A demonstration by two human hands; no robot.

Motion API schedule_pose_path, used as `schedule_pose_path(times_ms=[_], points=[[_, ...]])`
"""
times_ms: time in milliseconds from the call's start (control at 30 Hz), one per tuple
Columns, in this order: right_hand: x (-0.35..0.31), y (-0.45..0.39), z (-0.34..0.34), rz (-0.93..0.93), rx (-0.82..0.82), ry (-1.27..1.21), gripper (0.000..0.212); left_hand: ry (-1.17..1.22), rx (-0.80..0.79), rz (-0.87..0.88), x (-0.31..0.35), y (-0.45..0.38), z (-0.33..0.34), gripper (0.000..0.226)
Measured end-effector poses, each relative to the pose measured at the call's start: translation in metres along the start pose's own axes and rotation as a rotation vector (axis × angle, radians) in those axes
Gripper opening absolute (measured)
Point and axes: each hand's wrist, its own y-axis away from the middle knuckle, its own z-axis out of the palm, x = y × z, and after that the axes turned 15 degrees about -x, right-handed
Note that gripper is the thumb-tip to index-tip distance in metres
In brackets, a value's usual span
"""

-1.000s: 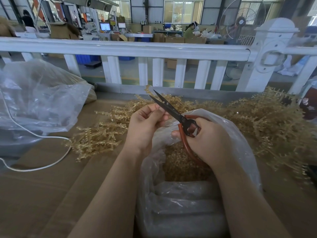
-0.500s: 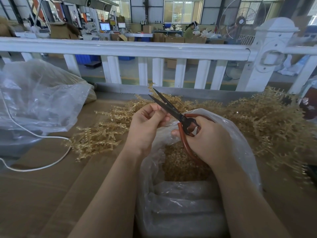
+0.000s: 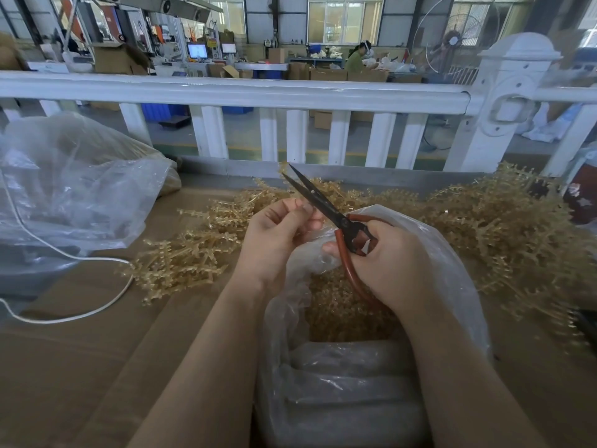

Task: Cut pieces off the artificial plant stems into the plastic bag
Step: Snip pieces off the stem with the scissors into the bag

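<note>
One scissors [image 3: 326,205], blades slightly apart, gripped by right hand [image 3: 384,260]. Left hand [image 3: 277,237] curled, pinching something unclear. Two bags: one [image 3: 452,270] under hands, one [image 3: 80,189] left. Stems [image 3: 484,227] piled uncounted.

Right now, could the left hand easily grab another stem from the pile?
Probably yes. The left hand hangs just right of the pile, with nothing lying between them. Its fingers pinch something small, though, which it would need to drop first.
</note>
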Motion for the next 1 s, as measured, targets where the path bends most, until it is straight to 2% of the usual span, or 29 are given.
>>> schedule_pose_path(times_ms=[133, 267, 433, 600, 733, 900, 1000], points=[[-0.004, -0.002, -0.002, 0.060, -0.028, -0.245, 0.048, 0.016, -0.044, -0.079, -0.001, 0.000, 0.000, 0.014], [-0.008, -0.005, -0.002, 0.047, -0.035, -0.499, 0.012, -0.089, -0.096, -0.160, -0.003, 0.001, 0.000, 0.017], [-0.010, -0.006, -0.004, 0.005, -0.075, -0.637, 0.013, -0.087, -0.131, -0.214, -0.004, 0.003, 0.003, 0.015], [-0.011, -0.006, -0.005, 0.019, -0.090, -0.636, 0.011, -0.063, -0.144, -0.228, -0.002, 0.002, 0.003, 0.019], [-0.012, -0.006, -0.006, 0.019, -0.118, -0.606, 0.012, 0.009, -0.107, -0.231, 0.001, 0.001, -0.001, 0.004], [-0.010, -0.005, -0.005, 0.039, -0.090, -0.500, 0.010, -0.079, -0.055, -0.170, -0.002, 0.000, -0.006, 0.017], [-0.004, -0.004, -0.005, 0.070, -0.071, -0.280, 0.037, -0.097, -0.017, -0.090, -0.003, -0.001, -0.007, 0.014]])
